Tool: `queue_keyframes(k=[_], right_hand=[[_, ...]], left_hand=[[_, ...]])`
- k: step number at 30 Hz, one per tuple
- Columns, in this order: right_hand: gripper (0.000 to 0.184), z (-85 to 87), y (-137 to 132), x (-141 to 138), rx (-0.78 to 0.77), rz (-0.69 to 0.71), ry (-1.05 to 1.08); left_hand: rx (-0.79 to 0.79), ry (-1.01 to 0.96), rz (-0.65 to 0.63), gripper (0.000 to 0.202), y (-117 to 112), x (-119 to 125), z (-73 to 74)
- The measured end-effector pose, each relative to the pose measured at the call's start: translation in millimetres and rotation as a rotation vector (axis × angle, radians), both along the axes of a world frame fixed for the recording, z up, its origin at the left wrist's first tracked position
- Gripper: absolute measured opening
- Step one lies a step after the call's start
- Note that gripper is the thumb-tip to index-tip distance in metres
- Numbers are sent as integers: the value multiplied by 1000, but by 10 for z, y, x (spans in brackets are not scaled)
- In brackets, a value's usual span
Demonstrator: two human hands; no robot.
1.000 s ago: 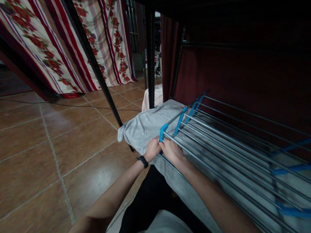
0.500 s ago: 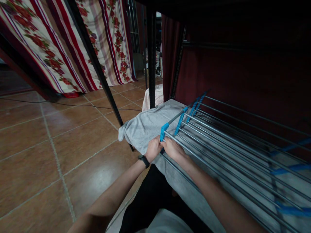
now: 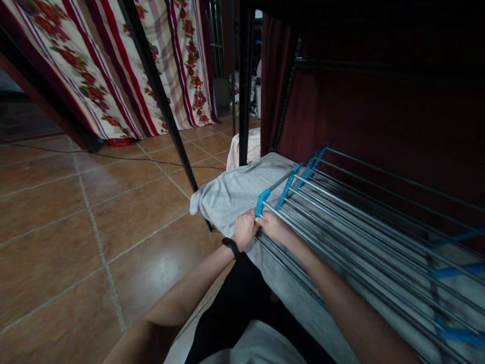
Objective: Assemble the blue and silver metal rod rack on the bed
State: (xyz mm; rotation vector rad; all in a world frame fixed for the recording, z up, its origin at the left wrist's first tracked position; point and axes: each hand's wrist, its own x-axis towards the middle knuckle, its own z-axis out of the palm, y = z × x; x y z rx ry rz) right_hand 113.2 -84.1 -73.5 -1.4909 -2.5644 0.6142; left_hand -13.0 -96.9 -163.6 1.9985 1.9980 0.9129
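Note:
A metal drying rack with grey rods and blue plastic joints lies across a grey cloth. Both hands meet at its near left corner, just below a blue corner joint. My left hand, with a dark band on the wrist, is closed around the corner from the left. From the right, my right hand is closed on the same corner, its thumb close to the left one. The part of the rack inside the fingers is hidden.
A slanted black metal post and an upright one stand beyond the cloth. Brown floor tiles spread to the left, crossed by a thin cable. A floral striped curtain hangs behind; a dark red curtain is at right.
The view has shifted slightly, so the scene sits a little further right. Both hands stay at the rack's corner, with the left wrist bent a little differently.

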Motion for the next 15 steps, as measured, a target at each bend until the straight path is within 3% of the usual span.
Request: queue_keyframes(k=[4, 8, 15], right_hand=[[31, 32, -118, 96, 36, -35, -52], [35, 25, -319, 225, 153, -92, -199], [36, 4, -413, 246, 211, -102, -213]], left_hand=[[-22, 95, -27, 13, -3, -46, 126], [-26, 182, -48, 28, 0, -80, 236], [-77, 282, -27, 30, -38, -48, 301]])
